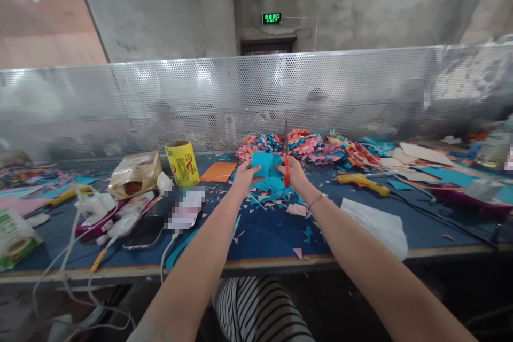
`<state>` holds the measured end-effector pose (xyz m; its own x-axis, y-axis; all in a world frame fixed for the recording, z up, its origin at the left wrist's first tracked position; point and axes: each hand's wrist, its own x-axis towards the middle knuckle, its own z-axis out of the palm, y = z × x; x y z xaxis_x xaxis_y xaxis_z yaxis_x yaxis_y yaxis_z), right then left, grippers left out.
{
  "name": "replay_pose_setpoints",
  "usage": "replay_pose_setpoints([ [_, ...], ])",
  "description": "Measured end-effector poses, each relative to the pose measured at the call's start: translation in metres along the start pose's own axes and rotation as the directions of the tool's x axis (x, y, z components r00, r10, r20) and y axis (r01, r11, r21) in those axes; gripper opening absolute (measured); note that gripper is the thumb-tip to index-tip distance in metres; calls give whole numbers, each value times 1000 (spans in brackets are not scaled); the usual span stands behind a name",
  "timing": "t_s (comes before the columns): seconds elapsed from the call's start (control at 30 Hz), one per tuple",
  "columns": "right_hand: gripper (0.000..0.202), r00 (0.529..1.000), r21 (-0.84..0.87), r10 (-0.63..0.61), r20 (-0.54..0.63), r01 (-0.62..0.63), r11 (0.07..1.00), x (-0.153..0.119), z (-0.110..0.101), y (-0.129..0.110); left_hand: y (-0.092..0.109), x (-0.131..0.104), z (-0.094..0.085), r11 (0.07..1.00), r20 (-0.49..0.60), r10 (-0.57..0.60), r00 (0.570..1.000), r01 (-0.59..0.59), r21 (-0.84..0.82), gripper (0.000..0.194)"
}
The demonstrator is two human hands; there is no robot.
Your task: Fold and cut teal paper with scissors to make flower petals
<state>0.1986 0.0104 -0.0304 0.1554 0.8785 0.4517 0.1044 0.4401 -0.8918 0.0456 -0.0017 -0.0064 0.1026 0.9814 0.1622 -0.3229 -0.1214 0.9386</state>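
Observation:
Between my two hands is a blue piece of paper (266, 161), held up over the table. My left hand (245, 175) grips its left side, thumb across the front. On the right edge my right hand (295, 172) touches the paper and also holds red-handled scissors (287, 168), their blades pointing up. Under the hands lie blue and pink paper scraps (276, 192). Just behind them rises a heap of pink, blue and orange paper pieces (302, 144).
At left stand a yellow tube (182, 163), a brown paper bag (135, 173) and phones (145, 231) with white cables. An orange sheet (218, 172) lies nearer. To the right are a yellow glue gun (364, 184) and a white sheet (374, 227). A perforated metal screen (256, 91) runs behind.

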Motion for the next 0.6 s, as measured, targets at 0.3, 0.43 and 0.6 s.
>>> replay_pose_setpoints([
  [0.3, 38, 989, -133, -131, -69, 121, 984, 1, -7, -4, -5, 3, -6, 977, 12, 26, 1000, -28, 213, 24],
  [0.43, 39, 984, -156, -134, -118, 115, 981, 3, -10, -5, -6, 2, -8, 966, 17, 62, 998, -64, 249, 21],
  [0.6, 34, 991, -168, -96, -90, 80, 983, 1, -12, -3, -2, 6, -14, 984, -126, 122, 984, -103, 144, 21],
])
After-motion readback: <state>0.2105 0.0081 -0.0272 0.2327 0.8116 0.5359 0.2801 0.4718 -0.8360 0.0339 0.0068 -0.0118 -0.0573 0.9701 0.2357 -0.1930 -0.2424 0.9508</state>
